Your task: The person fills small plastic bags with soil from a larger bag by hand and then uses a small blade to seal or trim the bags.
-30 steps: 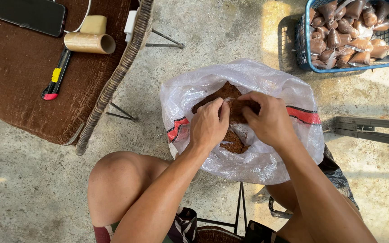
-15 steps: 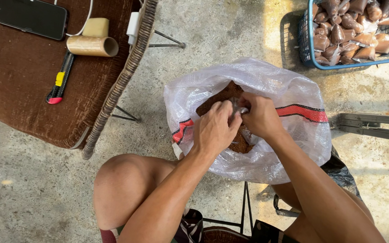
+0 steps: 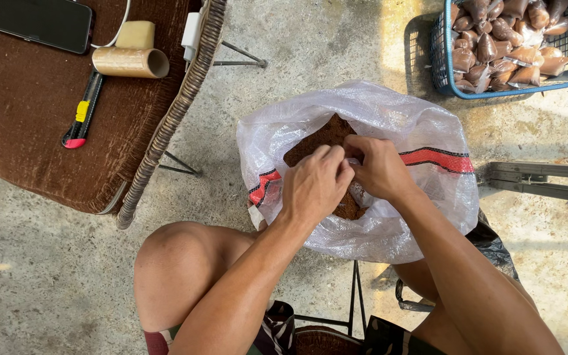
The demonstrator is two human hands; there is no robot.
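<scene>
Both hands (image 3: 346, 174) pinch something small, unclear, over the sack (image 3: 389, 217); basket (image 3: 448, 79) and chair (image 3: 165, 131) nearby.

A translucent white woven sack (image 3: 389, 217) (one red stripe) holds brown matter (image 3: 323, 141); the basket (image 3: 514, 89) is blue.

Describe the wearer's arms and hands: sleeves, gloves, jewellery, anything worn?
Both forearms are bare, with no sleeves in view. The left hand and right hand are ungloved, and no rings, watch or wristband show. The only clothing visible is dark patterned shorts at the lower edge of the frame.
</scene>
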